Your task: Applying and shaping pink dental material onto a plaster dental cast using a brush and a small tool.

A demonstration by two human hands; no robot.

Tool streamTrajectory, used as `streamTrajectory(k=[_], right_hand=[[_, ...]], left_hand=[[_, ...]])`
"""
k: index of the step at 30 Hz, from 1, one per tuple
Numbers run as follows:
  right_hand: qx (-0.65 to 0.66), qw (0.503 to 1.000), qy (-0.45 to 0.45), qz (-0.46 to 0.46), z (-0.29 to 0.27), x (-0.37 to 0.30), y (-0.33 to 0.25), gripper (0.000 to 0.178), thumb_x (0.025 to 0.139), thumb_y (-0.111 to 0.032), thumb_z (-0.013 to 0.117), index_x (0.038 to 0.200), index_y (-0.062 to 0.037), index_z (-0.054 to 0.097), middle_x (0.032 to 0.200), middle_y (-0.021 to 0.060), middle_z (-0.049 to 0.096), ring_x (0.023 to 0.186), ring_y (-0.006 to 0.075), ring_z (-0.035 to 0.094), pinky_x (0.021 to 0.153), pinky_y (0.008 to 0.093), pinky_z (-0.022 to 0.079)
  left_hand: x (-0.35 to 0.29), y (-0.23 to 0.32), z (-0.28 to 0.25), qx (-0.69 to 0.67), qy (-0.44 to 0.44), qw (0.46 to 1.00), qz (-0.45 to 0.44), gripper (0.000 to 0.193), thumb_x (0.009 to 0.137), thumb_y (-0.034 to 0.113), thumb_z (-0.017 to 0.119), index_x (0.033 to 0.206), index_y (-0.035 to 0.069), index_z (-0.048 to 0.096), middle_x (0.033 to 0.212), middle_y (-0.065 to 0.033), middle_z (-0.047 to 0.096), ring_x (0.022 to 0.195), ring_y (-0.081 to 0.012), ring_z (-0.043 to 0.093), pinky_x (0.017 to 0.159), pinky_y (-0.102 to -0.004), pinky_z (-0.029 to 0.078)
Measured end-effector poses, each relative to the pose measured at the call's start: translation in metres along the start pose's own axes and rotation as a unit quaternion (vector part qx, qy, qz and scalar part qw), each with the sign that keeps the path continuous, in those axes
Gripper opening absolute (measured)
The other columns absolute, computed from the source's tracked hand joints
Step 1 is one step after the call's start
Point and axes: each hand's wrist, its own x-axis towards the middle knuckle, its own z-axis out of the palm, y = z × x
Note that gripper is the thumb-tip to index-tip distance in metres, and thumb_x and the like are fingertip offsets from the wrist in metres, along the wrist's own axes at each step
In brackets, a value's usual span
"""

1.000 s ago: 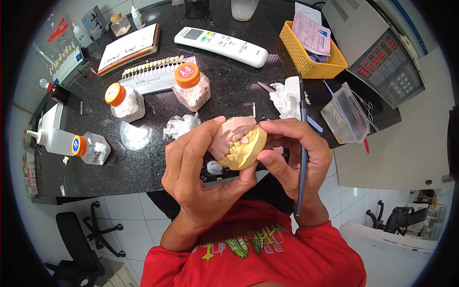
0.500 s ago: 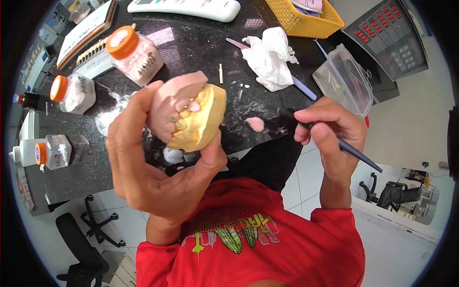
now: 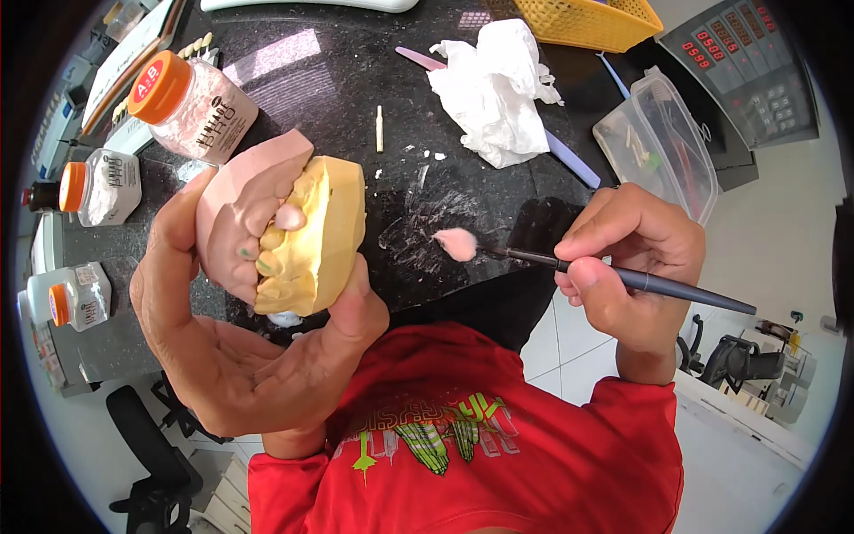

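Note:
Held up over the counter's near edge is a dental model (image 3: 329, 236), a pink plaster half and a yellow half meeting at the teeth. My left hand (image 3: 240, 356) grips it, thumb on the yellow half and fingers around the pink one. A pale pinkish tooth (image 3: 289, 216) stands out among the yellow ones. My right hand (image 3: 627, 267) pinches a dark slim brush (image 3: 654, 282). The brush's tip points left, at the edge of a small mound of pink paste (image 3: 457, 244) on the black counter, touching or nearly touching it.
Orange-lidded jars of powder (image 3: 205, 111) line the left. Crumpled white tissue (image 3: 498, 98) lies behind the paste, over a lilac-handled tool (image 3: 572, 160). At right are a clear plastic box (image 3: 654, 147), a yellow basket (image 3: 587, 27) and a device with red digits (image 3: 743, 71). A small pale stick (image 3: 380, 129) lies mid-counter.
My right hand has turned the brush so its tip now reaches the pink paste. The model in my left hand appears farther left and slightly lower, while the whole view has shifted somewhat.

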Motion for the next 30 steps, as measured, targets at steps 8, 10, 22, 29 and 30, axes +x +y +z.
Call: streamTrajectory(k=[8, 10, 22, 29, 30], right_hand=[[-0.023, 1.000, 0.002, -0.010, 0.002, 0.001, 0.001, 0.006, 0.070, 0.003, 0.067, 0.075, 0.0005, 0.064, 0.066, 0.0055, 0.065, 0.055, 0.0058, 0.062, 0.050, 0.0169, 0.046], [-0.042, 0.999, -0.010, -0.024, 0.002, 0.000, 0.002, 0.010, 0.072, -0.001, 0.067, 0.078, 0.0046, 0.061, 0.066, 0.0120, 0.058, 0.048, 0.0090, 0.052, 0.045, 0.0188, 0.045], [0.112, 0.992, 0.030, -0.051, 0.006, -0.001, 0.009, 0.014, 0.071, 0.001, 0.074, 0.081, 0.0033, 0.065, 0.073, 0.0114, 0.066, 0.063, 0.0132, 0.064, 0.055, 0.0208, 0.049], [0.067, 0.950, -0.004, -0.306, 0.025, 0.013, 0.007, 0.020, 0.072, 0.001, 0.074, 0.089, 0.0031, 0.063, 0.073, 0.0139, 0.064, 0.058, 0.0162, 0.061, 0.050, 0.0230, 0.048], [0.069, 0.948, -0.007, -0.311, 0.033, 0.015, 0.007, 0.020, 0.072, 0.001, 0.074, 0.089, 0.0031, 0.063, 0.073, 0.0139, 0.064, 0.058, 0.0162, 0.061, 0.050, 0.0230, 0.048]], left_hand=[[0.000, -0.001, -0.002, 0.007, -0.005, 1.000, 0.011, 0.072, 0.063, 0.010, 0.078, 0.124, -0.011, 0.047, 0.118, -0.0194, 0.056, 0.109, -0.0271, 0.058, 0.098, -0.0376, 0.046], [0.000, 0.000, -0.003, 0.018, -0.017, 1.000, 0.005, 0.072, 0.063, 0.010, 0.078, 0.124, -0.011, 0.047, 0.118, -0.0195, 0.056, 0.109, -0.0272, 0.058, 0.098, -0.0378, 0.046], [0.007, -0.001, -0.004, 0.044, -0.032, 0.997, 0.061, 0.068, 0.060, 0.013, 0.079, 0.118, -0.009, 0.051, 0.112, -0.0185, 0.058, 0.101, -0.0271, 0.058, 0.091, -0.0382, 0.045], [0.009, 0.001, -0.011, 0.094, -0.046, 0.991, 0.084, 0.064, 0.062, 0.025, 0.082, 0.111, -0.006, 0.055, 0.103, -0.0165, 0.062, 0.089, -0.0290, 0.060, 0.078, -0.0370, 0.050], [0.008, 0.001, -0.011, 0.093, -0.052, 0.991, 0.083, 0.064, 0.063, 0.026, 0.082, 0.111, -0.006, 0.055, 0.104, -0.0165, 0.062, 0.089, -0.0289, 0.061, 0.078, -0.0369, 0.050]])
